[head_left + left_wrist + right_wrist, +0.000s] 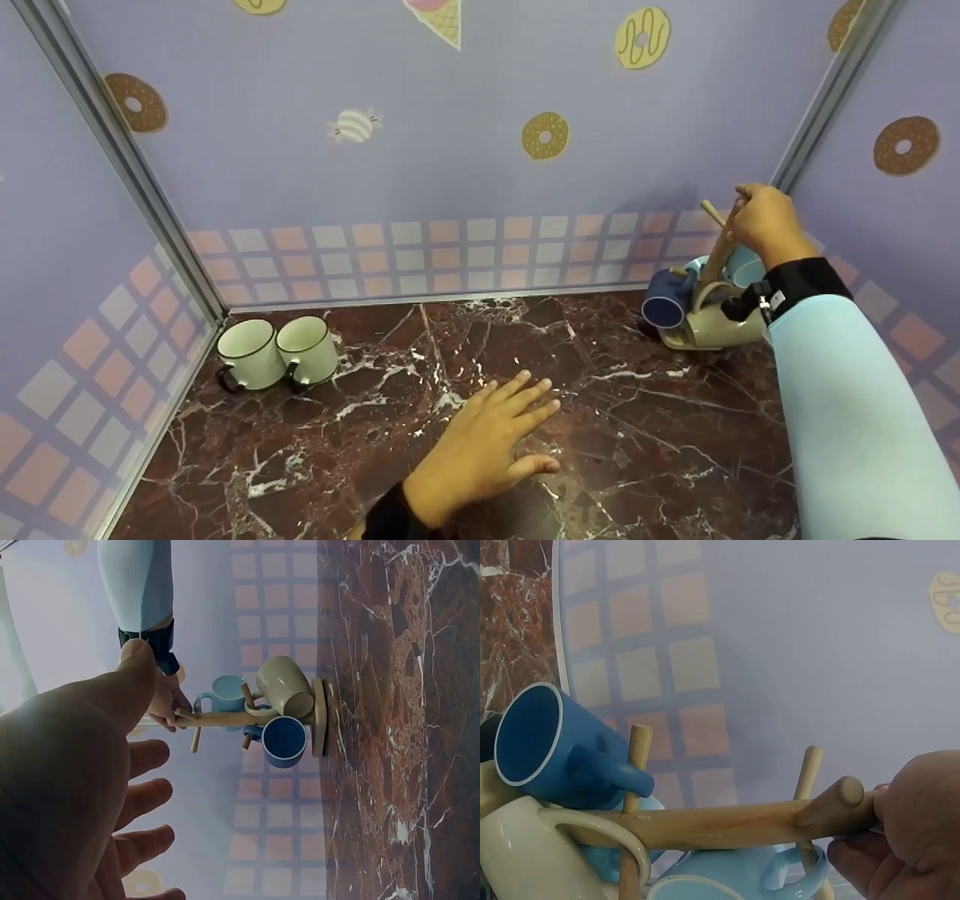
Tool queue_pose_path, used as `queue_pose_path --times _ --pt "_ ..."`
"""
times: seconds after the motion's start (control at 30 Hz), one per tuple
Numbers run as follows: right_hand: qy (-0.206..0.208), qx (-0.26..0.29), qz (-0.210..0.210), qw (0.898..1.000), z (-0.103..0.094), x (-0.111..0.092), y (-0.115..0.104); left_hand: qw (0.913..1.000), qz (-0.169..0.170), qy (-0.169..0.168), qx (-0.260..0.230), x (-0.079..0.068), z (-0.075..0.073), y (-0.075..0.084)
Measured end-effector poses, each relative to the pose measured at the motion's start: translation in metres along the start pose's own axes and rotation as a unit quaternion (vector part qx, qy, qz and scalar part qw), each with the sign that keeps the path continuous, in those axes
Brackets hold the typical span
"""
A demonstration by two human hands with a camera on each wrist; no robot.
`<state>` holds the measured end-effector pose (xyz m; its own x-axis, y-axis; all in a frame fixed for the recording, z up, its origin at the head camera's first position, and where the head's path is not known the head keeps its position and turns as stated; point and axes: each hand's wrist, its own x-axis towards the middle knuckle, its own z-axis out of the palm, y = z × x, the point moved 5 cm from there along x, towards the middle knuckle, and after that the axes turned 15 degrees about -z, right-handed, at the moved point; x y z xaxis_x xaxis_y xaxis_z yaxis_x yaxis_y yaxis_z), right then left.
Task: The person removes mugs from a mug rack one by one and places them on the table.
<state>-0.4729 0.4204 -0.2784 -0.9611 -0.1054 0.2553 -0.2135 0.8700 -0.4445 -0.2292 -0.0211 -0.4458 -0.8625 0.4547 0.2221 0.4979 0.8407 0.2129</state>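
At the back right corner my right hand (769, 221) grips the top of a wooden mug tree (705, 827), its fingers and thumb around the post. A dark blue mug (664, 301), a cream mug (283, 684) and a light blue mug (227, 692) hang by their handles from its pegs. The right wrist view shows more light blue behind the post, partly hidden by the cream mug. The tree's round base (320, 720) is at the marble tabletop. My left hand (487, 442) is over the front middle of the tabletop, fingers spread, holding nothing.
Two white enamel mugs (247, 354) with dark rims and handles stand side by side at the back left. Purple wall panels (480, 172) with printed sweets and squares enclose the marble tabletop (360, 450) at the back and both sides.
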Motion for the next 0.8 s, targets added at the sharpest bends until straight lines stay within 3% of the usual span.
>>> queue_pose_path --times 0.33,0.8 --pt "0.036 -0.014 -0.020 0.999 -0.0053 -0.0024 -0.0012 0.9999 -0.005 -0.010 -0.002 -0.0001 0.0038 0.0003" --pt "0.033 -0.038 -0.033 0.998 -0.0098 -0.0087 -0.0012 0.9997 -0.015 -0.018 0.002 0.0008 0.0030 -0.0003"
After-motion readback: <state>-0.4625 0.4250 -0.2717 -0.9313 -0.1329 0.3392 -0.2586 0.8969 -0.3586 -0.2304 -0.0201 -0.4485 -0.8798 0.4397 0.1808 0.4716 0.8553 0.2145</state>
